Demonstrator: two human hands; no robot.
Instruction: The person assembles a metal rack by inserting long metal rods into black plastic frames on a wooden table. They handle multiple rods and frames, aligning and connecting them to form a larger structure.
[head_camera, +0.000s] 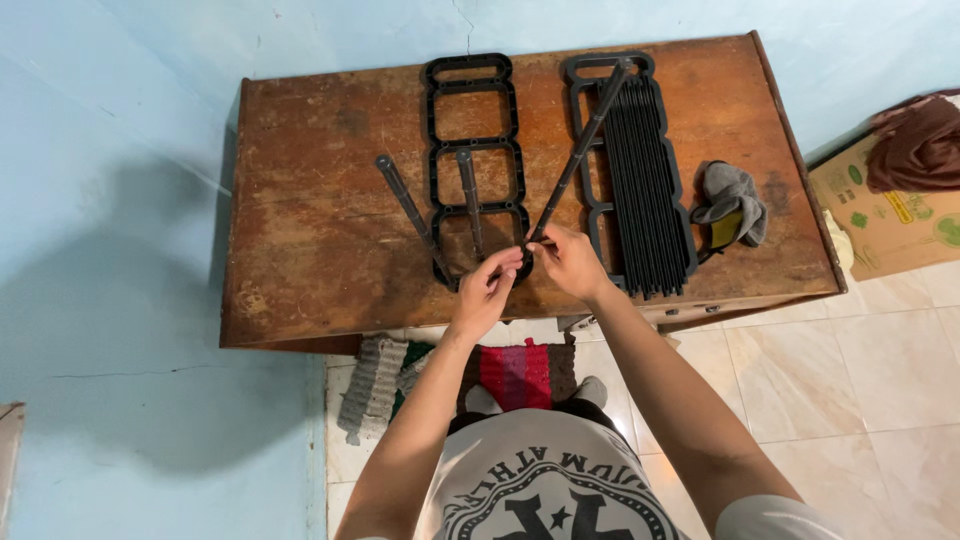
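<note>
While both hands meet over the near edge of the worn wooden table (300, 200), the work centres on one long black rod (580, 150). The right hand (572, 262) is closed in a pinch on the rod's lower end, and the rod slants up and away from that hand, its far tip lying over the right frame (590, 215). The left hand (490, 285) sits just beside the right, fingertips curled against the bottom rim of the left frame (475, 140), a black plastic ladder of three open cells; whether it grips the rim or only steadies it cannot be told.

Two further rods already stand slanted in that frame: one (408, 205) leans away to the left of the left hand, another (468, 195) rises just beyond its fingertips. Beyond the right hand, a bundle of spare rods (648, 190) lies on the right frame, with a grey glove (732, 200) further right.

Risks, as judged: the held rod is long and gripped only at its end, so a slight twist may lever it out of line with its socket. Pressure on the frame's rim could tilt the frame and unseat the two standing rods. The rod's far tip may also snag the bundle.
</note>
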